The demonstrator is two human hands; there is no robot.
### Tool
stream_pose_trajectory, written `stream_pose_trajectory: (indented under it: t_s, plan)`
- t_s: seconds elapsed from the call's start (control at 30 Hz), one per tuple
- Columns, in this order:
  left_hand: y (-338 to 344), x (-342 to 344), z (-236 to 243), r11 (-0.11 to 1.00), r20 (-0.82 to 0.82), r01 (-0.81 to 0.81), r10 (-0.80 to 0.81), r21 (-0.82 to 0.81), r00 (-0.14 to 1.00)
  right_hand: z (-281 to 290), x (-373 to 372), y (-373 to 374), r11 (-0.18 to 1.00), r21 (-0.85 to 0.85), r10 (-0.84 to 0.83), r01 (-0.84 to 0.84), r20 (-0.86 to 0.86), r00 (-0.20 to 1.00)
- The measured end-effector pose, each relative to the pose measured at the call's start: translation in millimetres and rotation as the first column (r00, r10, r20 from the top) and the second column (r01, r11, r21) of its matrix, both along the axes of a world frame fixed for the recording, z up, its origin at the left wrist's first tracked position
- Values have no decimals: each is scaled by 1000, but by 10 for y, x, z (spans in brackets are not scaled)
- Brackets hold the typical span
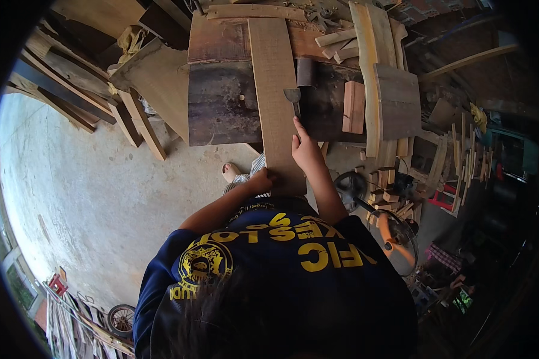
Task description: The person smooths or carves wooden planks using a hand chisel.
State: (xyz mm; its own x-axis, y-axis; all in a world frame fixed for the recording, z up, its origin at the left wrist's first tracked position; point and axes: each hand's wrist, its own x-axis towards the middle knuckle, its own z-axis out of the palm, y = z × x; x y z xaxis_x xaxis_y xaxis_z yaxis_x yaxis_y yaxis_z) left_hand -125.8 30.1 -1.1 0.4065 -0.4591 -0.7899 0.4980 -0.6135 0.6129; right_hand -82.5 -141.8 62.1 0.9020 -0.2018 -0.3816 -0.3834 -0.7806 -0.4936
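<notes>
A long brown plank (pixel 275 96) lies lengthwise across the dark-topped workbench (pixel 221 102), its near end reaching to my body. My left hand (pixel 260 179) is closed round the plank's left edge close to that end. Over the plank's right edge, my right hand (pixel 306 151) grips a putty knife (pixel 292 96), index finger stretched along its dark handle. The blade points away from me and lies on or just above the wood; I cannot tell which. A dark cylindrical can (pixel 306 72) lies or stands just beyond the blade, to the right of the plank.
A reddish wood block (pixel 353 107) sits at the bench's right, beside stacked boards (pixel 395 90). Short offcuts (pixel 338 45) lie farther back. A fan with orange blades (pixel 395 239) stands near my right elbow. Leaning boards (pixel 141 122) are at the left.
</notes>
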Motion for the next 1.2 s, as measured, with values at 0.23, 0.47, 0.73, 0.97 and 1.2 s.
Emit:
stream_pose_trajectory:
  t_s: [0.23,0.47,0.73,0.97,1.2]
  plan:
    - [34,3,35,994,136,104,-101,-20,986,344,-915,-93,995,56,80,-79,-21,997]
    - [46,-4,24,990,146,140,-142,26,979,325,-870,4,996,78,48,-48,-2,999]
    - [6,-12,44,997,120,75,-74,0,990,-45,691,109,999,-20,-49,50,45,998]
    - [59,-2,66,993,212,100,-86,-60,974,10,815,65,999,-16,-32,33,36,999]
    - [78,-3,-29,993,113,113,-108,-39,988,371,-428,38,995,101,-14,22,-83,996]
